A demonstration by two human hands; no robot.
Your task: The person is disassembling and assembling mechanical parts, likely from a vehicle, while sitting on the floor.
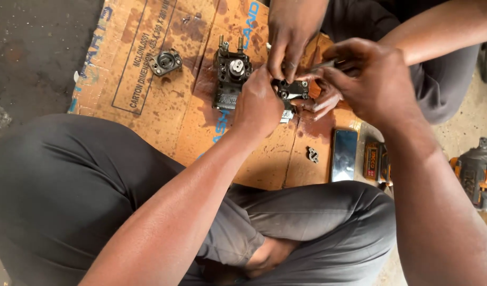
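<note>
My left hand (258, 106) is closed on the small steel block (293, 90) near the cardboard's (148, 106) far right edge, my right hand (368, 79) pinching a thin tool (323, 65); oily, dense, stiff, probably slippery, so I'd hold its flat sides.
</note>
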